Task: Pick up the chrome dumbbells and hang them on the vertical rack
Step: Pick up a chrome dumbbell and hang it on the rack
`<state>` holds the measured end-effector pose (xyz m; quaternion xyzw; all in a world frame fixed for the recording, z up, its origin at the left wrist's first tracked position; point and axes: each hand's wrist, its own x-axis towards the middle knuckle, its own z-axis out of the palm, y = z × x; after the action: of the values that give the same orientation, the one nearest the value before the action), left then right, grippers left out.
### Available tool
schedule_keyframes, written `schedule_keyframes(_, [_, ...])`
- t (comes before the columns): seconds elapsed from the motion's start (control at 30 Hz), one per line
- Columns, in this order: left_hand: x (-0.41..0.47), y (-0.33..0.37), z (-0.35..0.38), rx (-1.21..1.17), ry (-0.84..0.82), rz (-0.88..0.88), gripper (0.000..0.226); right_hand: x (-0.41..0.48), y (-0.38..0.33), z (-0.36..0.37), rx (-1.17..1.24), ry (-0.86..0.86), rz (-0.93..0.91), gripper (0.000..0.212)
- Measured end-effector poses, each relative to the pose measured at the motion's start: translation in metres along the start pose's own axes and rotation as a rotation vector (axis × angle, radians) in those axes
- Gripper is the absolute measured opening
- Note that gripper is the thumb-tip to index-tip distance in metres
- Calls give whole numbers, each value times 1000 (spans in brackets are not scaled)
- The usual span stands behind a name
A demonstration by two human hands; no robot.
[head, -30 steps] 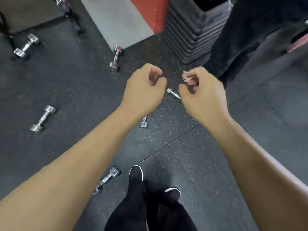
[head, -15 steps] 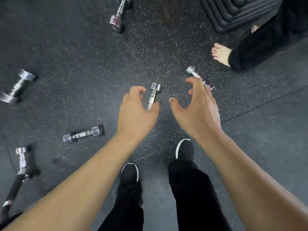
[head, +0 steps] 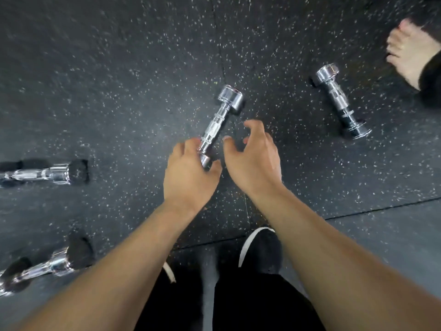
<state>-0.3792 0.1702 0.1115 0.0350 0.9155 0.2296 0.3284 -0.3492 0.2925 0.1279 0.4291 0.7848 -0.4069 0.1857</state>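
Nearest chrome dumbbell (head: 218, 123) lies slantwise on the speckled rubber floor (head: 119, 91), so best to wrap its knurled handle at mid-length rather than by the head; left hand (head: 188, 173) curls loosely over its near end, right hand (head: 254, 161) hovers beside, fingers spread, empty.

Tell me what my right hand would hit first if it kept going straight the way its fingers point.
Probably only the speckled floor. The right hand points up the picture, between the middle dumbbell and the right dumbbell. Depth is unclear.
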Motion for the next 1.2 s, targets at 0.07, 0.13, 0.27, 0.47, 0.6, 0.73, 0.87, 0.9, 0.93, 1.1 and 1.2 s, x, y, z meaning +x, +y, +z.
schedule_keyframes(0.07, [26,-7,20,43,34,6,60,31,6,20,47,-48,30,52])
schedule_keyframes(0.13, [48,-9,36,91,19,9,61,56,7,35,116,-88,88,46])
schedule_keyframes(0.27, [79,-18,49,233,-26,2,56,92,11,52,326,-85,209,36])
schedule_keyframes(0.47, [88,-37,44,156,-135,-102,85,129,10,57,624,22,236,92])
schedule_keyframes(0.6, [88,-45,47,107,-121,-103,72,136,-3,66,729,-5,231,101])
schedule_keyframes(0.73, [84,-47,44,77,-66,-69,59,142,-12,70,816,77,257,81])
schedule_keyframes(0.87, [84,-50,28,26,-9,-8,47,139,-12,60,928,58,305,62])
schedule_keyframes(0.9, [83,-50,22,30,-7,19,46,136,-14,55,969,45,317,60])
schedule_keyframes(0.93, [80,-48,16,35,-4,45,45,131,-16,48,1007,33,328,58])
schedule_keyframes(1.1, [48,-29,-23,8,34,200,45,85,-34,2,1190,-16,350,55])
schedule_keyframes(1.2, [18,-4,-63,-93,100,194,61,41,-58,-41,1295,-101,273,36])
